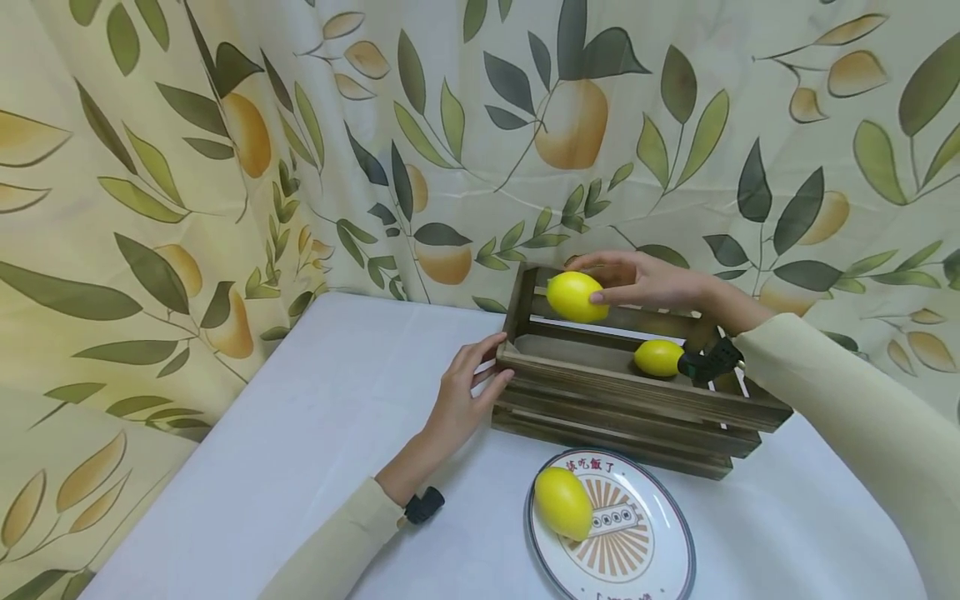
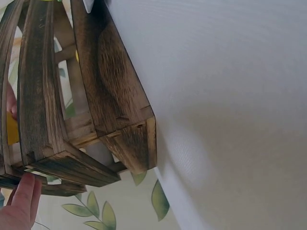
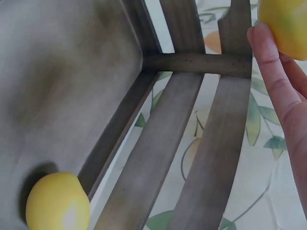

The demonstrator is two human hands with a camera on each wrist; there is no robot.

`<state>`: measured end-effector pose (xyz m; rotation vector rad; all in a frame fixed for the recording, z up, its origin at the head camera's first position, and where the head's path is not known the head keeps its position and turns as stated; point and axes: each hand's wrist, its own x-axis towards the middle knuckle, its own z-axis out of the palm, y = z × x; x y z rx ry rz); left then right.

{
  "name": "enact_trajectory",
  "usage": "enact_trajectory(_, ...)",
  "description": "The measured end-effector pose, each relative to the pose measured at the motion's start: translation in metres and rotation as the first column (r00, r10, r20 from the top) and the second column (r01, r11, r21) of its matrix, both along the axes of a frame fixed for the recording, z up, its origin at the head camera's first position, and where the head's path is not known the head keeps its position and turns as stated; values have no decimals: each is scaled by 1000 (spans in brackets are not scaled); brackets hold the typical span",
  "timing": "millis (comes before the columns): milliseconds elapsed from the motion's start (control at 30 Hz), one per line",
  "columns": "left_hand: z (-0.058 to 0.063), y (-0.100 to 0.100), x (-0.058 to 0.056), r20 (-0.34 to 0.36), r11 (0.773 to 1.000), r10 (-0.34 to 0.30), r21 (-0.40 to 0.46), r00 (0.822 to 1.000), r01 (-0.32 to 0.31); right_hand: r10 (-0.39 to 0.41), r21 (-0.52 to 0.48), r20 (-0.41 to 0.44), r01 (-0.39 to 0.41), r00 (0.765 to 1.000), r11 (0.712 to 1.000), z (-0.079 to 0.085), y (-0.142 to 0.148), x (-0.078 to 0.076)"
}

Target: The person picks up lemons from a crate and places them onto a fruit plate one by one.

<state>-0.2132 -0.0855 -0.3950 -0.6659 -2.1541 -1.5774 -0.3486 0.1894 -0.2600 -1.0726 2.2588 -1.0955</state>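
My right hand (image 1: 643, 281) pinches a yellow lemon (image 1: 576, 297) above the left part of a dark slatted wooden crate (image 1: 622, 383). In the right wrist view, the fingers (image 3: 276, 72) reach up to this held lemon (image 3: 284, 28) at the top right. A second lemon (image 1: 659, 358) lies on the crate floor, towards the right end. With its fingers at the crate's left end, my left hand (image 1: 467, 392) touches the upper corner; the left wrist view shows its fingertips (image 2: 26, 184) against the wood. A third lemon (image 1: 564, 502) rests on a round plate (image 1: 660, 533) in front of the crate.
The crate and plate stand on a white-covered table (image 1: 337, 417). Behind them hangs a curtain (image 1: 480, 167) printed with leaves and orange fruit, close to the crate's back side. Black wrist straps (image 1: 424, 505) are worn over the sleeves.
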Motion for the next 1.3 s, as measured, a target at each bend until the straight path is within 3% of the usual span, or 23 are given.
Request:
enact_trajectory(233,-2,4,1,10,1000,5,-5,1000,-5,17,25,-19,-16,1000,1000,6,13,16)
enact_trajectory(467,0,1,0,-7,1000,11,-1,1000,-11,95,-5,-28,-95,995,995,12,18,31)
enact_trajectory(667,-2,1,-2,-25,1000,3,-2,1000,-3,65,35,-44,-63,997,997,13,22,50)
enact_trajectory(767,-2,3,-2,-26,1000,-8,-2,1000,8,103,0,-49,-103,993,995,14,26,59)
enact_trajectory(1100,-3,6,-1,-19,1000,-5,-12,1000,5,282,-172,-29,-283,959,944,10,35,81)
enact_trajectory(1300,0,3,2,-7,1000,19,-20,1000,-20,346,-228,-5,-338,938,913,3,37,93)
